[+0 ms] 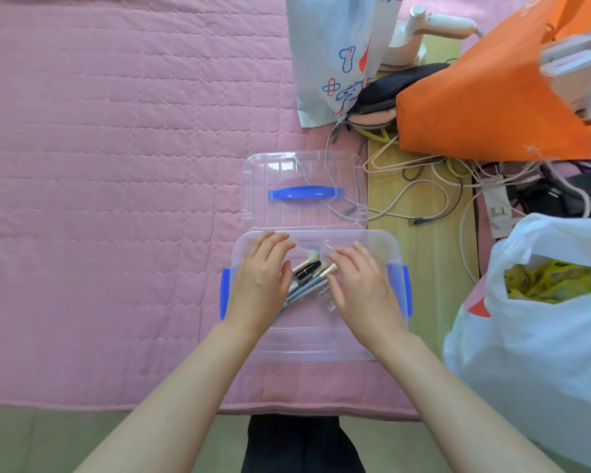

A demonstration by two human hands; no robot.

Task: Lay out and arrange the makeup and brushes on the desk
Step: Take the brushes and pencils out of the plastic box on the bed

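— You're working at the unpacking step: both hands are reaching into the clear box [316, 349], and its lid [304, 167] is lying off, just beyond it on the pink quilt [116, 165].

— You're gripping nothing, as far as I can see. Your left hand [260, 276] and right hand [360, 286] are hovering flat over the contents, fingers loosely spread. I can't tell whether they're touching anything.

— The brushes [306, 285] are lying bundled on the box floor between your hands, beside a black tube [308, 270] and a small clear piece [327, 298].

— So I'd judge you're barely beginning. Next you're needing to close your fingers round that bundle, lift it over the rim, and set the pieces down apart on the open quilt to your left.
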